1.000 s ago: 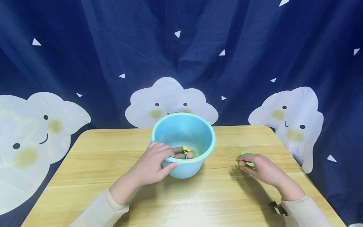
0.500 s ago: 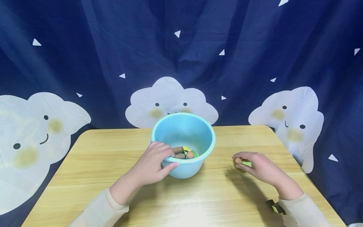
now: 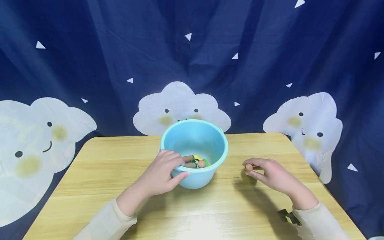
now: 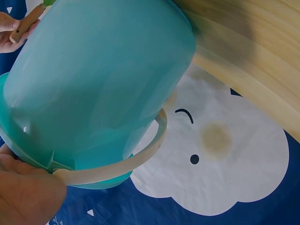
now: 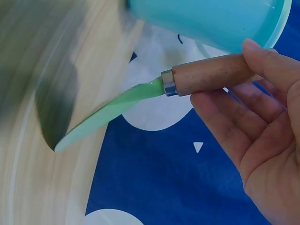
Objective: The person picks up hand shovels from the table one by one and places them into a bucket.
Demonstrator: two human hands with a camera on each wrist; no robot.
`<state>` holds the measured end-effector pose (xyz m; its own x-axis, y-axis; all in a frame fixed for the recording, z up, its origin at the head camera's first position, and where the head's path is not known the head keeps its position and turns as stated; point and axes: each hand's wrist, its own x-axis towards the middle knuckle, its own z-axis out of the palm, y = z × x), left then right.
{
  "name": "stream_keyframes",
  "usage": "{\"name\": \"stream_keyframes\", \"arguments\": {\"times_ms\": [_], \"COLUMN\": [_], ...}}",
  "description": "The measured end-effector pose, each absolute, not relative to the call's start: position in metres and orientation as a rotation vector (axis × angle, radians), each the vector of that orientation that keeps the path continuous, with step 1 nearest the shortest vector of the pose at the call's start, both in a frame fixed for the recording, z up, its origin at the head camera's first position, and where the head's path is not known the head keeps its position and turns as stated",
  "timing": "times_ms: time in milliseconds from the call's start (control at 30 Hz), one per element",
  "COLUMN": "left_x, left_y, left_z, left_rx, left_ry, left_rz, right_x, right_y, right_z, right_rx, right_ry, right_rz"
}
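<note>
A light blue bucket (image 3: 196, 178) stands on the table, its pale carrying handle (image 4: 112, 169) hanging down the side. My left hand (image 3: 157, 173) holds the bucket's near left rim, thumb outside and fingers reaching over the edge. Inside lie several wooden-handled tools (image 3: 190, 164) with yellow and green parts, partly covered by the rim and fingers. To the right of the bucket, my right hand (image 3: 274, 175) pinches the wooden handle of a small garden trowel (image 5: 211, 75) between thumb and fingers. Its green blade (image 5: 112, 108) slants down, tip right at the tabletop; in the head view the hand hides the blade.
The wooden table (image 3: 120, 156) reaches back to a dark blue curtain (image 3: 192, 50) printed with white clouds and triangles. A dark strap-like piece (image 3: 289, 217) shows beside the right sleeve. The bucket occupies the table's middle rear.
My right hand has moved a little left toward the bucket with the trowel, whose green blade has gone out of sight in the head view. The left hand and bucket have stayed put.
</note>
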<state>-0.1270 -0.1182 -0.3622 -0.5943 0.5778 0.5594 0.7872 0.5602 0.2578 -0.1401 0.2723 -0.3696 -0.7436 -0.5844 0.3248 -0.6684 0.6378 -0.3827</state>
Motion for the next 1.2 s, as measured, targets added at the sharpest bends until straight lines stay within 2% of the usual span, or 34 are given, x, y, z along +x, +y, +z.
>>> {"name": "stream_keyframes", "arguments": {"times_ms": [733, 1200], "left_x": [-0.127, -0.128], "left_y": [-0.119, -0.118], "left_z": [-0.363, -0.364], "left_rx": [-1.106, -1.108], "left_ry": [-2.384, -2.377], "left_rz": [-0.699, -0.701], "right_x": [-0.144, -0.145], "right_y": [0.265, 0.257], "right_z": [-0.362, -0.359], "right_rx": [0.927, 0.877], "right_ry": [-2.664, -2.635], "right_rz": [1.073, 1.094]}}
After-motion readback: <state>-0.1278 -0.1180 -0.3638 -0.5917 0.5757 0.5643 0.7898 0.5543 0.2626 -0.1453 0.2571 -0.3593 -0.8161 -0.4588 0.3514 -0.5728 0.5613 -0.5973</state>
